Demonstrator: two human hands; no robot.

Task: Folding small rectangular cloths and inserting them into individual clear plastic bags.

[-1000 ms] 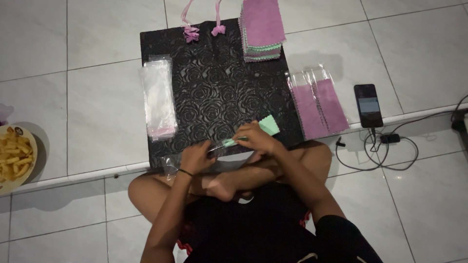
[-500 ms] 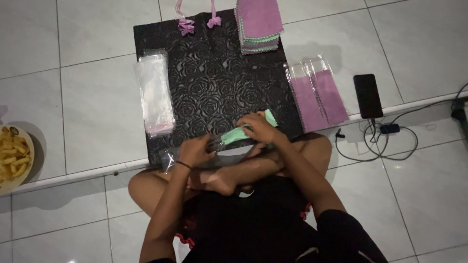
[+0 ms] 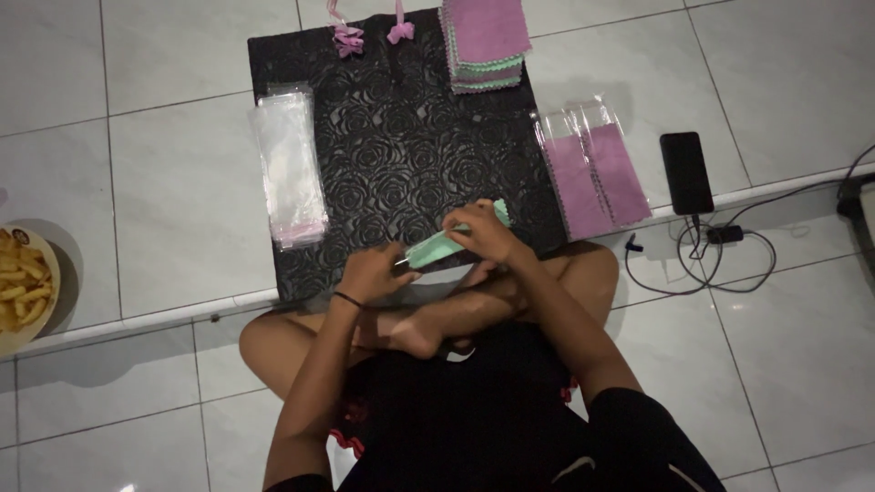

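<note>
A green cloth is gripped at both ends — left hand and right hand — above a black mat.

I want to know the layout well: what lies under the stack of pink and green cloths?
The cloth stack rests on the far right corner of the black rose-patterned mat, which lies on the white tiled floor. The stack covers that corner, so anything between stack and mat cannot be seen.

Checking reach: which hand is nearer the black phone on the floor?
Right. The right hand holds the green cloth's end on the side toward the phone; the left hand holds the far end.
</note>
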